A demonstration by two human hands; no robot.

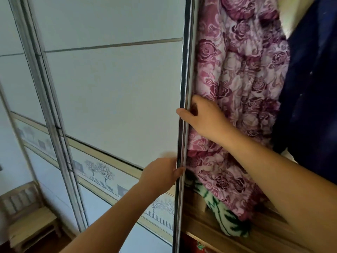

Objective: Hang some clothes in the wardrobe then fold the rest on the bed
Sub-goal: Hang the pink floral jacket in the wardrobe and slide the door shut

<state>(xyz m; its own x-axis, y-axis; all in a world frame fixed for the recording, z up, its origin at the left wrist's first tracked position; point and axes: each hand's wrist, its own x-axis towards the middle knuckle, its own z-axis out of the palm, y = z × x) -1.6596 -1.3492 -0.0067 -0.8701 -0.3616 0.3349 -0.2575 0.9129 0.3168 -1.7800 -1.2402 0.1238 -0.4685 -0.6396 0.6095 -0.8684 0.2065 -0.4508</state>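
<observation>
Low at the left of the frame stands a wooden chair (27,221). Right of it, the pale wardrobe door (113,99), with its band of drawn trees, fills the left and middle. My left hand (160,172) lies against the door's metal edge (185,70) below centre, thumb touching the strip. The fingers are blurred, and I cannot tell whether they curl round it. Higher up, my right hand (204,117) grips the same edge, thumb in front, fingers hooked behind. Just right of the edge, inside the wardrobe, hangs a purple rose-print garment (242,88), with a dark blue garment (310,88) beside it at far right. Under them a green-and-white blanket (226,220) lies on a wooden shelf (204,229).
</observation>
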